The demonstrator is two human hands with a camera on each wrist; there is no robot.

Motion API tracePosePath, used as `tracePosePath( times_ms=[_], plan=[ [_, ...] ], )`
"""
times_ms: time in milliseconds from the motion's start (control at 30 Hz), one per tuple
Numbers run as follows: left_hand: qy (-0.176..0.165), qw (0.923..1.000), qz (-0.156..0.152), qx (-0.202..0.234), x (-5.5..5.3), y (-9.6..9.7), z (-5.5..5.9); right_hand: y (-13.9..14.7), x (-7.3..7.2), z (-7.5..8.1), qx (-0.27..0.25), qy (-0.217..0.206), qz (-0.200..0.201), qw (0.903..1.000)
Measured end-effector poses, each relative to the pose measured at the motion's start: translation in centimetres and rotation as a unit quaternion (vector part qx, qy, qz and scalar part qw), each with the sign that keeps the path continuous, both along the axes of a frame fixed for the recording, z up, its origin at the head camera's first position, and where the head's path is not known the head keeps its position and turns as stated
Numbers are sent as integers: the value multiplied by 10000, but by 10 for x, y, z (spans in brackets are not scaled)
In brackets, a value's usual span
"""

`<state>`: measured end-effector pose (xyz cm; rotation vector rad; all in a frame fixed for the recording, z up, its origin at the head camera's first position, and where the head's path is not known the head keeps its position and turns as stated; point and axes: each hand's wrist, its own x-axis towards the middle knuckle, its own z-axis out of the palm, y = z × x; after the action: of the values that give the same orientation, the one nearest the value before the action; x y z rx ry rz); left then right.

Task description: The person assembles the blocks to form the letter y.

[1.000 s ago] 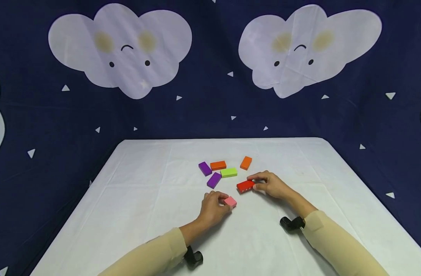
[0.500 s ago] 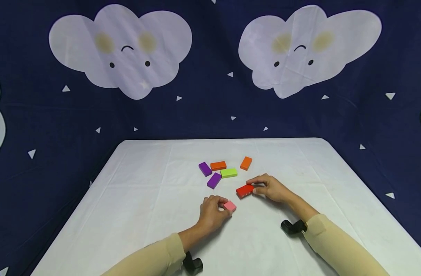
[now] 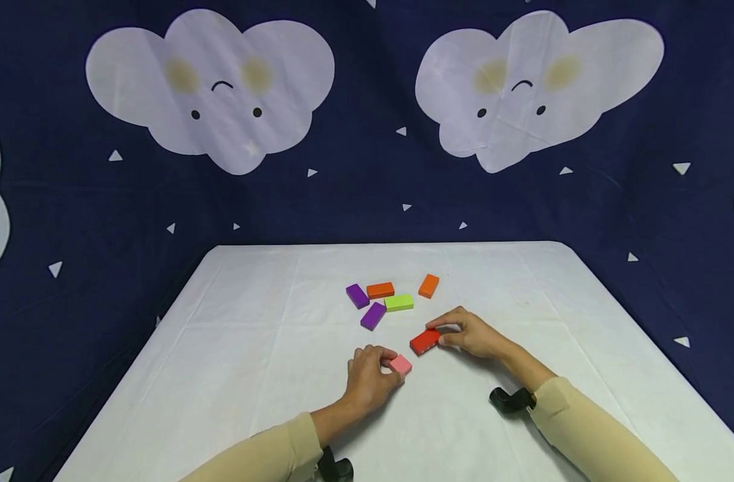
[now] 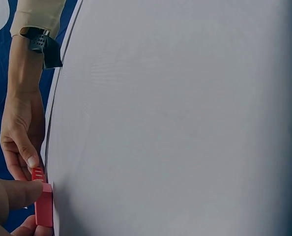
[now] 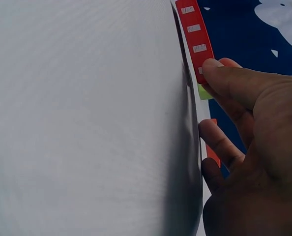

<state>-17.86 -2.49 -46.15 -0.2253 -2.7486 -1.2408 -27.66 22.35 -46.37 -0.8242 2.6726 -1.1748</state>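
My left hand [image 3: 369, 380] pinches a small pink block [image 3: 401, 365] between thumb and fingers, low over the white table. To its upper right, my right hand [image 3: 474, 335] grips the near end of a red block [image 3: 425, 341] between thumb and forefinger. White marks run along one side of the red block [image 5: 193, 29] in the right wrist view. The two blocks are close to each other but apart in the head view. In the left wrist view the pink block [image 4: 44, 209] overlaps the red one [image 4: 38, 174].
Beyond the hands lie two purple blocks [image 3: 373, 316], a lime green block [image 3: 399, 303], a dark orange block [image 3: 381, 290] and a lighter orange block [image 3: 429, 286]. The white-covered table [image 3: 234, 348] meets a dark blue curtain with clouds [image 3: 210, 87] at the back.
Both hands have shifted slightly nearer to the person with their blocks. The red block has turned a little and come closer to the pink one. The other blocks have stayed put.
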Motion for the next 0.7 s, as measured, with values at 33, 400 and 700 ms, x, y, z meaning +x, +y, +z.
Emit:
tracePosePath(
  times_ms=[33,400,700],
  plan=[
    [18,10000,3,8,0,0,0,0,0,0,3,-6,3,10000],
    [41,10000,7,44,-1,0,-4,-4,1,-4,47,-163,71,9998],
    [99,9999,-5,24,0,1,-5,-6,2,-3,94,-91,34,9999]
  ],
)
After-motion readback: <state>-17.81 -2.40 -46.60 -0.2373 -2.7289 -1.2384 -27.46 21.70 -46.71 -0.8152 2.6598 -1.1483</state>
